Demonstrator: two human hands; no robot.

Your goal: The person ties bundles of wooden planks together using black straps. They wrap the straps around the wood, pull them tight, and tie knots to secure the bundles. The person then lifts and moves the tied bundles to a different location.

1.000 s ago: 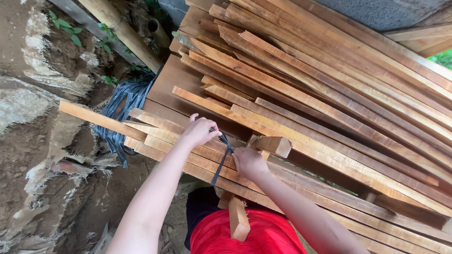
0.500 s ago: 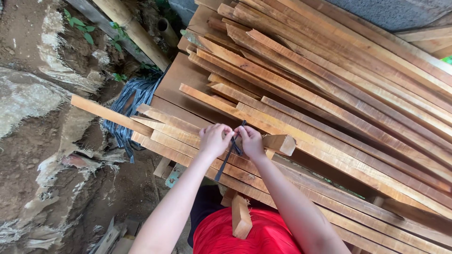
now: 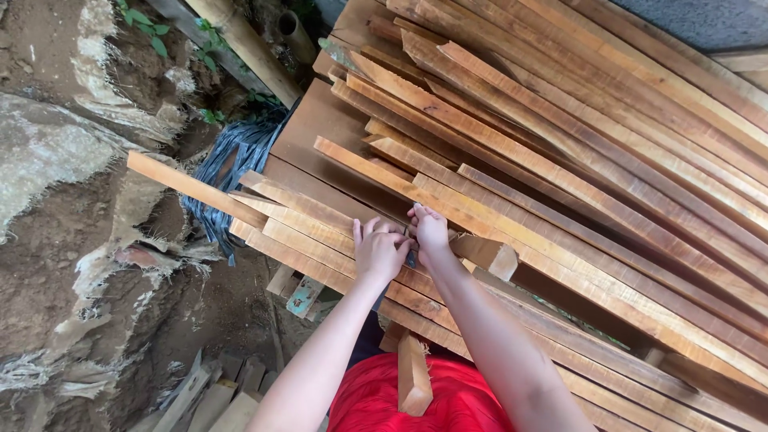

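Note:
My left hand (image 3: 379, 250) and my right hand (image 3: 430, 231) press close together on a pile of long light-brown wooden slats (image 3: 512, 172). Between the two hands a short piece of dark strap (image 3: 410, 258) shows, pinched by both; most of it is hidden under my fingers. The hands rest on the near slats (image 3: 300, 232) at the pile's front left edge. A short wooden block (image 3: 490, 254) lies just right of my right hand. My red shirt (image 3: 376, 400) fills the bottom middle.
One slat (image 3: 188, 186) sticks out left past the pile. A bundle of dark straps (image 3: 232, 164) hangs at the pile's left side. Bare earth and torn sacking (image 3: 64, 240) lie at left, bamboo poles (image 3: 248, 48) at top left, and small offcuts (image 3: 212, 396) on the ground.
My hands have come closer together and shifted a little right along the slats. The dangling length of strap seen earlier is now mostly covered by my left forearm and fingers.

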